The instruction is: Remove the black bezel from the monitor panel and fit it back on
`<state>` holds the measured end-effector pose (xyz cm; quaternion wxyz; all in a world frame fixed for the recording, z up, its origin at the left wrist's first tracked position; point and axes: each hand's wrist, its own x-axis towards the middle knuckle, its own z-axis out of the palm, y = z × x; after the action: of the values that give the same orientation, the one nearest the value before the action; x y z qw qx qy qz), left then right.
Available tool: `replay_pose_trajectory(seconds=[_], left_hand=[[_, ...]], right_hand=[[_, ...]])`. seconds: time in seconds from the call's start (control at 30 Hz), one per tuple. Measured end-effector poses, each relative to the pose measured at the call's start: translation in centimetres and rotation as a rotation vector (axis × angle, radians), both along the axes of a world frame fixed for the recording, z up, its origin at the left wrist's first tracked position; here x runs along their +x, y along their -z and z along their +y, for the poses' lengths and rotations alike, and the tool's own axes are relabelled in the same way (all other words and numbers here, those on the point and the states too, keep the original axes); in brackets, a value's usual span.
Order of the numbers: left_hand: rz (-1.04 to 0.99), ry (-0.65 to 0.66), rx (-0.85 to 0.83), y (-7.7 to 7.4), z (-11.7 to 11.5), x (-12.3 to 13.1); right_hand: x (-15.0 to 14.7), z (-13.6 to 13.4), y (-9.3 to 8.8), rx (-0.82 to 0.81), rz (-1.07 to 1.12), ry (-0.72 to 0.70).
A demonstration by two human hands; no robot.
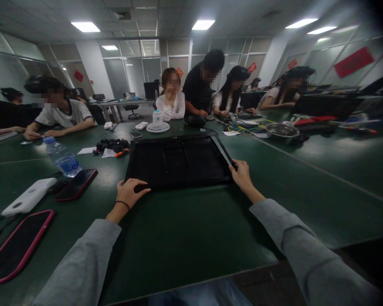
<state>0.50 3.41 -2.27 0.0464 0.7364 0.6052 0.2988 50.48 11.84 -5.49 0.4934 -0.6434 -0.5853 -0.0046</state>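
In front of me on the green table is a black, shallow rectangular tray (147, 161) with a raised rim and two thin bars across its inside. I cannot tell exactly what kind of thing it is. My left hand (129, 194), a dark band at its wrist, holds the near left corner, thumb stretched along the front edge and fingers bent at the left side. On the opposite side, my right hand (241, 175) is closed around the right edge near its front corner. A pale strip (222, 148) shows along the tray's right side. The fingertips of my right hand are partly hidden.
To the left are a water bottle (62, 157), a red-edged phone (76, 185), a white device (28, 196) and a larger pink-edged phone (17, 248). Beyond the tray stand a small white fan (158, 123) and a metal bowl (282, 130). Several people sit or stand around.
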Motion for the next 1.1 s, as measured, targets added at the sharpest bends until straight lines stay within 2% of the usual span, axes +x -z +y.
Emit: replay_pose_trajectory(seconds=[0.23,0.4,0.53,0.6,0.73,1.1], left_hand=[[0.072,0.017,0.039,-0.6,-0.7,0.0],[-0.058,-0.237,0.083,0.2,0.6,-0.8],[-0.24,-0.33,0.147,1.8,2.5,-2.6],[-0.339,-0.361,0.087,2.4,3.1,-3.6],[-0.473,-0.332,-0.11,2.7,3.7,-4.9],[-0.747,-0.323,-0.067,3.5,4.8,-5.5]], right_hand=[[0.3,1.1,0.7,-0.046,0.021,-0.03],[-0.1,1.1,0.4,-0.12,0.005,-0.07],[-0.4,1.3,0.4,-0.138,0.058,-0.076],[-0.4,1.4,0.4,-0.145,0.082,-0.059],[-0.4,1.5,0.4,-0.158,0.079,-0.056],[-0.4,1.1,0.1,-0.145,0.124,-0.063]])
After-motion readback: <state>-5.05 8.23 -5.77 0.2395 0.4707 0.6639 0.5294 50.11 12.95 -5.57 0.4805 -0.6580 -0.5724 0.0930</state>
